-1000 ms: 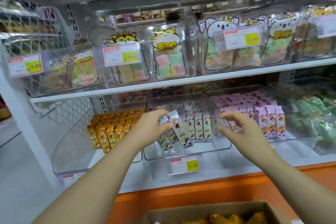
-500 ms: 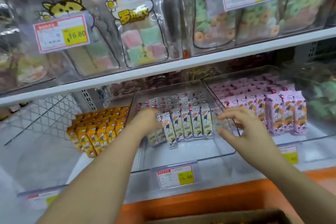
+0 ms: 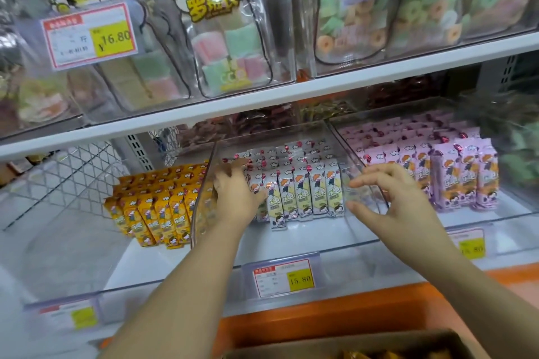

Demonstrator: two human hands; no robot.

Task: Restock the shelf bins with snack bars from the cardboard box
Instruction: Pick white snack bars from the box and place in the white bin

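My left hand (image 3: 236, 198) is inside the middle clear bin (image 3: 291, 245), fingers curled against the white snack bars (image 3: 303, 192) — whether it grips one, I cannot tell. My right hand (image 3: 396, 204) hovers spread and empty at the bin's right wall. Cardboard box (image 3: 344, 344) — bottom edge.

Bright even light, blurred warped edges

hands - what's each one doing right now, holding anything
Left hand: fingers pressed against the white-wrapped snack bars; whether it grips any cannot be told.
Right hand: open, empty.
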